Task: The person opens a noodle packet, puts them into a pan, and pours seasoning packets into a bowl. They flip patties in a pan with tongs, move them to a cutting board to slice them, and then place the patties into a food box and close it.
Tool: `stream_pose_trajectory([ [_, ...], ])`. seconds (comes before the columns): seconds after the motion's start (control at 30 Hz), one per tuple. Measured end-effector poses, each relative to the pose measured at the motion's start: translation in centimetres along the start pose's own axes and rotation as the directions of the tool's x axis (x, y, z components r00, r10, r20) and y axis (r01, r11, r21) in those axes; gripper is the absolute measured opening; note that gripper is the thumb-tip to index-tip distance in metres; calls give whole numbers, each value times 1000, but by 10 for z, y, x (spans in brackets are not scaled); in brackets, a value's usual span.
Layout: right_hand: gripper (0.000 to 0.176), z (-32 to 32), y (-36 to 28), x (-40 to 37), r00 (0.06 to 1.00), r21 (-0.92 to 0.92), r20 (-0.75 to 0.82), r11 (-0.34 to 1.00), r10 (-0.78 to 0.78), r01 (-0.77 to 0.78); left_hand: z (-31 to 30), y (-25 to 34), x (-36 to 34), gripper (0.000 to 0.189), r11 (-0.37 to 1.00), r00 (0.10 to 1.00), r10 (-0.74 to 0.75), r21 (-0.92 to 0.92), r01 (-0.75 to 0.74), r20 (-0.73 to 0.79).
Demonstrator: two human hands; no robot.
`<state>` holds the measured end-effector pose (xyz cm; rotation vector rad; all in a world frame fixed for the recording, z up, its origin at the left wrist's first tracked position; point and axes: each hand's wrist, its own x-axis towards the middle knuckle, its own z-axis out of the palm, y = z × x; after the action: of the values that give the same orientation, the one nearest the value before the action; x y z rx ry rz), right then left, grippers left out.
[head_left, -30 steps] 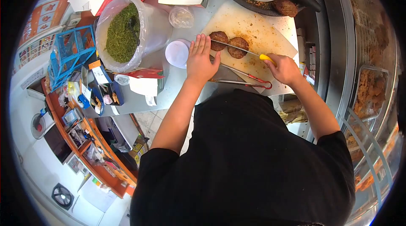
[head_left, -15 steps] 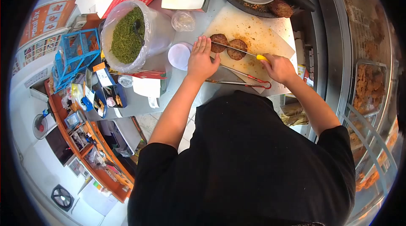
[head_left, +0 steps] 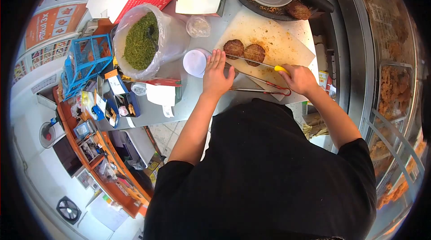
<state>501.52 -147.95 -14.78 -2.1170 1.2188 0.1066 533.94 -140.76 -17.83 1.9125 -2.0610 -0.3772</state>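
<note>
The right hand is gripping a yellow-handled knife, fingers clamped on its handle; the blade is reaching leftward from them along two browned patties on the white cutting board. The left hand is lying flat, fingers straight and holding nothing; the left patty is sitting just beyond their tips, red-handled tongs just to their right.

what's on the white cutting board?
Two brown patties, a yellow-handled knife in the right hand, tongs across the near edge. The left hand hides the board beneath it.
</note>
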Motion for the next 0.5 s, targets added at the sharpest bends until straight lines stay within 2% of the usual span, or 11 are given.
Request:
stream_pose_trajectory([
  [0.2, 36, 5, 3, 5, 1000, -17, 10, 1000, 0, 0, 6, -6, 5, 58, 1000, 1000, -30, -6, 30, 5],
  [0.3, 37, 10, 8, 5, 997, 4, -67, 999, -49, 50, 9, -10, 12, 57, 1000, 1000, -13, 10, 13, 17],
  [0.37, 38, 5, 1, 5, 1000, -57, 5, 998, 6, -5, 10, -13, 9, 57, 1000, 1000, -9, 17, 9, 16],
  [0.5, 41, 17, 1, -1, 998, -87, -59, 996, -22, 17, 5, -17, 5, 58, 1000, 999, 8, -10, -7, 48],
])
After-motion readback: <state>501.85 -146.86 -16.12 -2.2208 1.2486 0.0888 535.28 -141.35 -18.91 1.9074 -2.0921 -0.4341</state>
